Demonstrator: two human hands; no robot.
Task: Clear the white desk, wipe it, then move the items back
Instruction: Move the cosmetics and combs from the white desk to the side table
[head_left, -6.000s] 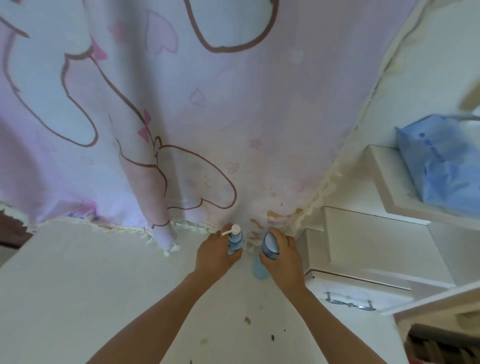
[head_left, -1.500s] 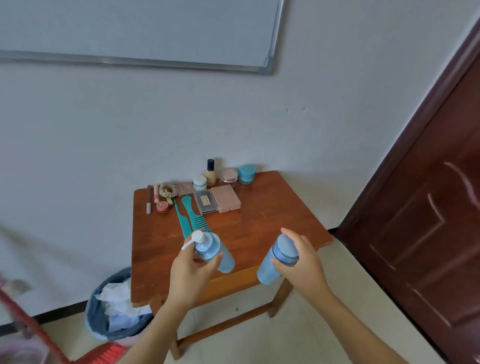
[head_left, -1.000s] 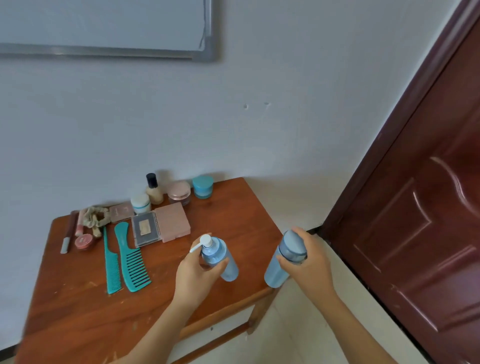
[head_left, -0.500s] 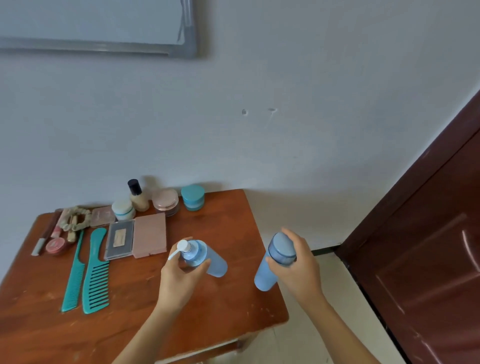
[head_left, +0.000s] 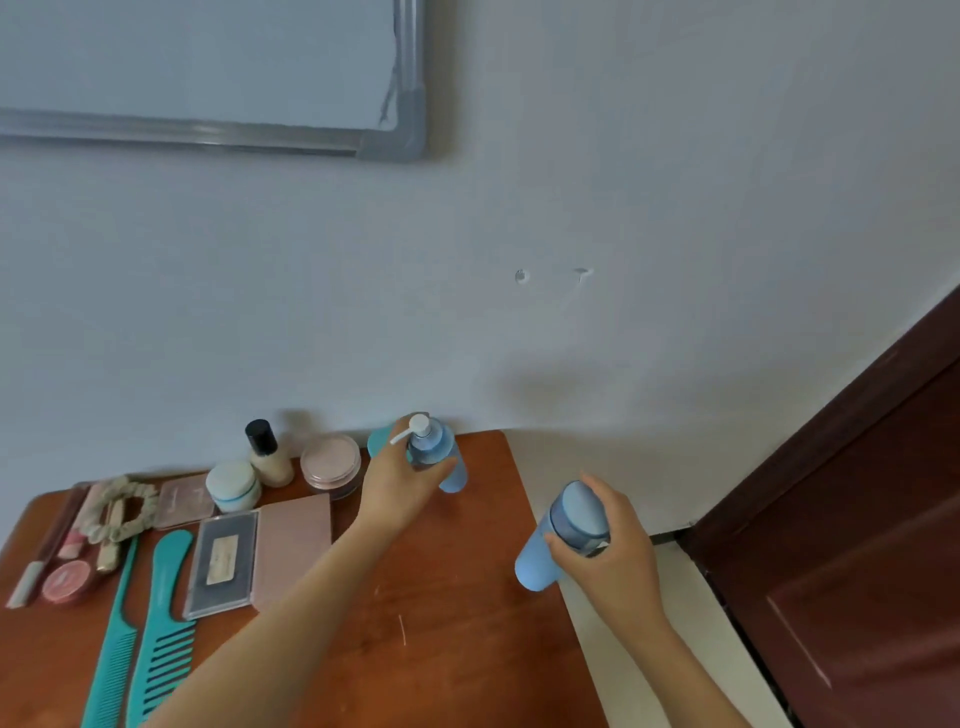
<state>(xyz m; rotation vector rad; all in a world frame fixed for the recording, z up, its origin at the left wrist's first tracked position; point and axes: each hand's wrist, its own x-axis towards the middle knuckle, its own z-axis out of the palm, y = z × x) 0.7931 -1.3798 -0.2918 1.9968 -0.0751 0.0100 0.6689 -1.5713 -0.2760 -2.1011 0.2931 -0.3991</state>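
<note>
Two pale-blue plastic bottles hover by the brown wooden side table (head_left: 441, 649): the left hand (head_left: 400, 483), fingers wrapped round the white-pump bottle (head_left: 435, 451), holds it at the table's back edge; the right hand (head_left: 615, 553) clasps the capped cylindrical bottle (head_left: 558, 540) beyond the table's right edge. Released there, it would drop; the pump bottle could knock the teal round jar (head_left: 378, 444).

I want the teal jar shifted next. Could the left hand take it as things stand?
Probably not yet: the left hand grips the pump bottle close beside the teal jar, which it mostly hides, so that hand is full. Setting the bottle down first should free it.
</note>
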